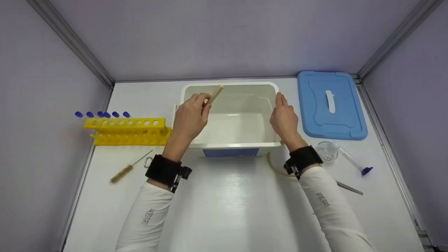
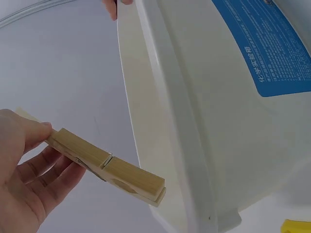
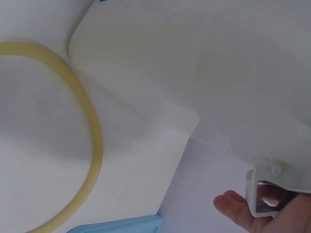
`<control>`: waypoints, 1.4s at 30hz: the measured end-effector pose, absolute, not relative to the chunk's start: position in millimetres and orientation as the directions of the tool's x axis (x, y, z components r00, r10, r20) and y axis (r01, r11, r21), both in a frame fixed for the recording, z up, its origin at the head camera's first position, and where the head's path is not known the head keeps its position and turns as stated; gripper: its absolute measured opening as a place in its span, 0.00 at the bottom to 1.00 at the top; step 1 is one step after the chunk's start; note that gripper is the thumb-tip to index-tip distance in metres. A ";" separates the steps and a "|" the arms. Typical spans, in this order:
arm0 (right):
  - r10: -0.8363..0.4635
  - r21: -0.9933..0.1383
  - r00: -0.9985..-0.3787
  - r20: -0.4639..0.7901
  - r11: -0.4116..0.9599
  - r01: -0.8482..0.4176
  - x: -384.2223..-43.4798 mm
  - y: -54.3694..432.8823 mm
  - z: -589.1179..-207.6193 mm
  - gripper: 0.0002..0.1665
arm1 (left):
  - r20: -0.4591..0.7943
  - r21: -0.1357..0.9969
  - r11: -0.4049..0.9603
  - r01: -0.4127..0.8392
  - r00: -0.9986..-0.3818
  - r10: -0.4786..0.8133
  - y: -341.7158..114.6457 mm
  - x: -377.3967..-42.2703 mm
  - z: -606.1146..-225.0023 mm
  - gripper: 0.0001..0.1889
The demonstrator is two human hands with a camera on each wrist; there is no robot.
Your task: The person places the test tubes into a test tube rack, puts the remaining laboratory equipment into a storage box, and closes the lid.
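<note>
My left hand point(image 1: 190, 117) pinches a wooden test tube clamp point(image 2: 109, 162) between thumb and fingers, above the left part of a white plastic bin point(image 1: 231, 144). The clamp has a metal spring at its middle, and its jaws are together with nothing between them. At the bin's right side, my right hand point(image 1: 284, 119) grips the rim. In the right wrist view its fingers point(image 3: 235, 208) reach around a white side latch point(image 3: 251, 191) of the bin. The bin stands on the table with its top off, and no objects show inside.
Left stand a yellow test tube rack point(image 1: 129, 141), blue-capped tubes point(image 1: 107, 114), a tube brush point(image 1: 122, 174) and a small metal clip point(image 1: 148, 162). Right are a blue lid point(image 1: 315, 105), a glass dish point(image 1: 327, 152), a blue-ended glass tube point(image 1: 351, 159), tweezers point(image 1: 350, 188) and rubber tubing point(image 3: 95, 141).
</note>
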State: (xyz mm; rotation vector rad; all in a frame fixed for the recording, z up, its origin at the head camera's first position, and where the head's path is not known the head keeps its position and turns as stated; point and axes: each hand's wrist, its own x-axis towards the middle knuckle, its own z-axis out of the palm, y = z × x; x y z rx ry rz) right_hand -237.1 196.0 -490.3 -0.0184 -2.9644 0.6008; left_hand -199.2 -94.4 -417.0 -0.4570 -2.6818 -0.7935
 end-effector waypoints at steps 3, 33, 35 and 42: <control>0.036 -0.389 -0.993 0.113 0.921 -0.011 -237.4 196.9 -491.1 0.34 | 0.324 0.457 0.802 0.384 -0.912 0.251 -93.0 -202.8 -421.6 0.12; 0.043 -0.379 -0.995 0.090 0.925 0.006 -236.6 196.4 -489.9 0.34 | -0.038 0.398 0.833 0.385 -0.900 0.434 -89.6 -214.5 -465.1 0.10; 0.043 -0.375 -0.995 0.091 0.927 0.006 -236.6 196.2 -490.0 0.34 | -0.050 0.393 0.833 0.390 -0.895 0.442 -88.7 -214.3 -467.4 0.10; 0.046 -0.368 -0.994 0.099 0.930 0.006 -236.7 196.0 -491.1 0.34 | -0.133 0.390 0.847 0.360 -0.889 0.439 -87.4 -214.5 -472.9 0.11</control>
